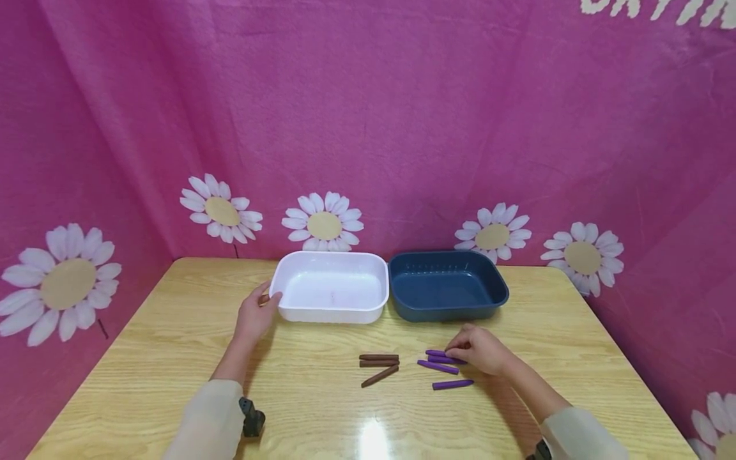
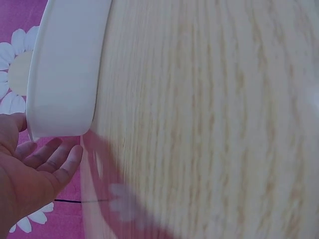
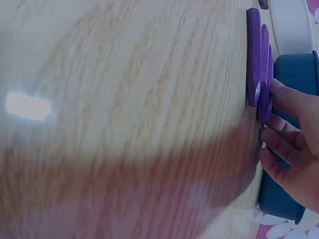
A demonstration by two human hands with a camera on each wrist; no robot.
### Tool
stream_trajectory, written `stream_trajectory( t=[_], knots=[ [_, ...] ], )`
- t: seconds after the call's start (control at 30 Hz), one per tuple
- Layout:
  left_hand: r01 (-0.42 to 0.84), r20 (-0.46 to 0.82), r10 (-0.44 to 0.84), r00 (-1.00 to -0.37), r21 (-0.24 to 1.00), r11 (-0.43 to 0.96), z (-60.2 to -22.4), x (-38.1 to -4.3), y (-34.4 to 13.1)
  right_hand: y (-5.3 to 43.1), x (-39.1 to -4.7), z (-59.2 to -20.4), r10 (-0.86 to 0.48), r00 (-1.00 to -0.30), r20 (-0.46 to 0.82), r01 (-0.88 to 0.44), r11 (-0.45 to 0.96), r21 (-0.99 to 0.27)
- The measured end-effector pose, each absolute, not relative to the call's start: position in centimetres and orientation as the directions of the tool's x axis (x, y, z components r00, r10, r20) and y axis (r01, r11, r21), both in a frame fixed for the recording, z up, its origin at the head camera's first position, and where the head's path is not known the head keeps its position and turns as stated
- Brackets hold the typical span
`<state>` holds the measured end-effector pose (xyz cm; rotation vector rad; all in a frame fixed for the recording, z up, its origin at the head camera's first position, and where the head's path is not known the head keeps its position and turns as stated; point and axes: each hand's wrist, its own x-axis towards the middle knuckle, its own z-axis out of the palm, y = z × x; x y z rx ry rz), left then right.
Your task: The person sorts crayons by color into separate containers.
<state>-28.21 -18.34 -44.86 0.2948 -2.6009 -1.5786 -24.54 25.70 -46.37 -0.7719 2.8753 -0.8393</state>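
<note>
My left hand grips the left rim of a white plastic basin, thumb at the rim and fingers along the outside wall. On the right, my right hand pinches the end of a purple crayon at the back of a small group; its fingertips partly hide it. Close by lie more purple crayons, one slanted and one nearer the front. In the right wrist view the thumb touches a purple crayon. Three brown crayons lie to the left of the purple ones.
A dark blue basin stands beside the white one, behind the purple crayons. Both basins sit near the back of the wooden table. A pink cloth with daisies hangs behind and at both sides.
</note>
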Motion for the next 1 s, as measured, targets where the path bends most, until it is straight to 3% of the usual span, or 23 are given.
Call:
stream_trajectory(
  t=[0.73, 1.0],
  knots=[
    [-0.156, -0.072, -0.215, -0.974, 0.901, 0.405, -45.2, -28.6, -18.4, 26.2, -24.6, -45.3, -0.358, -0.934, -0.015, -0.282, 0.760, -0.585],
    [-0.156, -0.069, -0.207, -0.976, 0.886, 0.437, -45.0, -28.6, -18.4, 26.0, -24.7, -45.0, -0.383, -0.922, 0.054, -0.345, 0.752, -0.561]
  ],
)
